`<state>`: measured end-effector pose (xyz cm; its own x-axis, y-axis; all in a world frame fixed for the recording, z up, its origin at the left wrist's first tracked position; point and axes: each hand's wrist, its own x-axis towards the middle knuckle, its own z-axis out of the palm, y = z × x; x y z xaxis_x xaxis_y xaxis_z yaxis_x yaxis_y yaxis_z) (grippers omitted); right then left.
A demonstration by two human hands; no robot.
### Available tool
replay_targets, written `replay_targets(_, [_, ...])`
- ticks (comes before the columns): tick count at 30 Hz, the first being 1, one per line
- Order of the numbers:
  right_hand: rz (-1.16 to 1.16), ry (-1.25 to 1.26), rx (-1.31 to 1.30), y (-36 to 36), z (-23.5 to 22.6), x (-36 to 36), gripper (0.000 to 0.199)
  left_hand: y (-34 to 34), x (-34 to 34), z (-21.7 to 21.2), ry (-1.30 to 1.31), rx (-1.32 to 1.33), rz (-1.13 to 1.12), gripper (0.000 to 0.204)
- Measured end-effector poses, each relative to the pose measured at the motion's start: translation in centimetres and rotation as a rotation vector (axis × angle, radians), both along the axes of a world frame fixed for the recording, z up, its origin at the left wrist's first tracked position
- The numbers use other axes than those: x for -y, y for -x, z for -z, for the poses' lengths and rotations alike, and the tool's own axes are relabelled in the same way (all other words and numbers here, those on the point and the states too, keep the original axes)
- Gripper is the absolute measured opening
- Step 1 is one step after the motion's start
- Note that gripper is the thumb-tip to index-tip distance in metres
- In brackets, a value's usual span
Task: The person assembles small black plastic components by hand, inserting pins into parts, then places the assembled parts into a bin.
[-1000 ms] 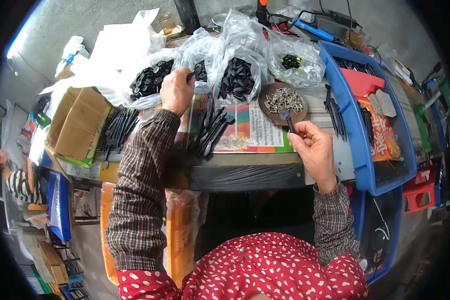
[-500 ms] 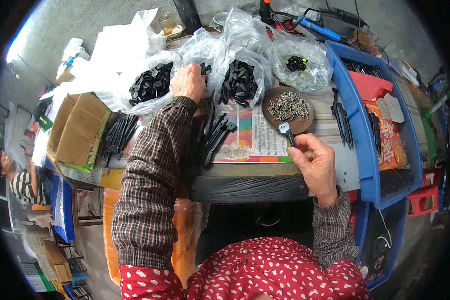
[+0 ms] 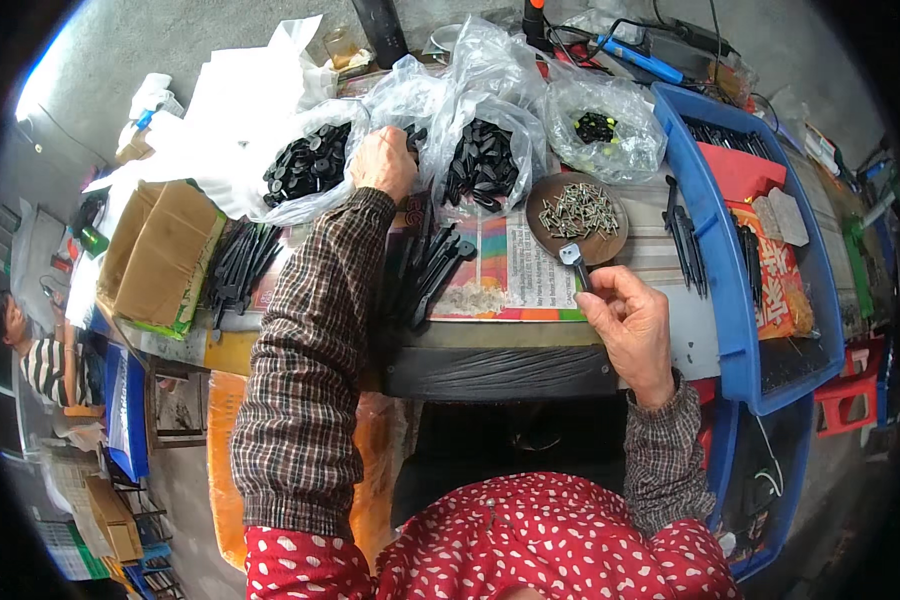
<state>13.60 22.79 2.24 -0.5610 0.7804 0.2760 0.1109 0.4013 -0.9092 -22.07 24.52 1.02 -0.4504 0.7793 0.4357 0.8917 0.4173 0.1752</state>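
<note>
My left hand (image 3: 383,165) reaches into a clear plastic bag of black pieces (image 3: 414,136), and its fingertips are hidden. Beside it stand two more bags, one with round black pieces (image 3: 310,165) and one with long oval black pieces (image 3: 482,160). Between thumb and fingers, my right hand (image 3: 630,325) pinches a small black part with a pale square head (image 3: 572,256). That head is just over the near edge of a round brown dish (image 3: 542,236) heaped with small metal screws (image 3: 582,208). Several long black strips (image 3: 435,275) lie on printed paper below my left wrist.
A blue tray (image 3: 708,270) holding black strips and a red-orange packet stands at the right. Beyond the dish sits a bag with small black and yellow-green bits (image 3: 597,127). An opened cardboard box (image 3: 155,250) and more black strips (image 3: 240,265) lie left. Another person (image 3: 50,360) is farther left.
The view has shifted very slightly. My left hand stays at the bag, and my right hand keeps its pinch on the black part almost unmoved.
</note>
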Motion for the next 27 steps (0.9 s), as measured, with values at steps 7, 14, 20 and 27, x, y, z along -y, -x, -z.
replay_targets(7, [-0.017,0.053,0.002,0.1,0.0,-0.1,0.014,1.3,-0.9,0.1,0.035,0.128,-0.094,0.020])
replay_targets(14, [0.009,0.044,-0.019,0.0,0.1,0.1,0.012,1.1,0.8,0.6,-0.153,0.162,0.042,0.024])
replay_targets(20, [0.013,-0.003,-0.071,-0.7,-0.3,1.1,0.012,-1.8,4.0,-2.2,-0.418,0.288,0.162,0.022])
replay_targets(27, [-0.103,0.270,-0.107,-1.6,-2.5,3.6,0.014,-10.4,10.5,-7.7,-0.380,1.006,0.298,0.017])
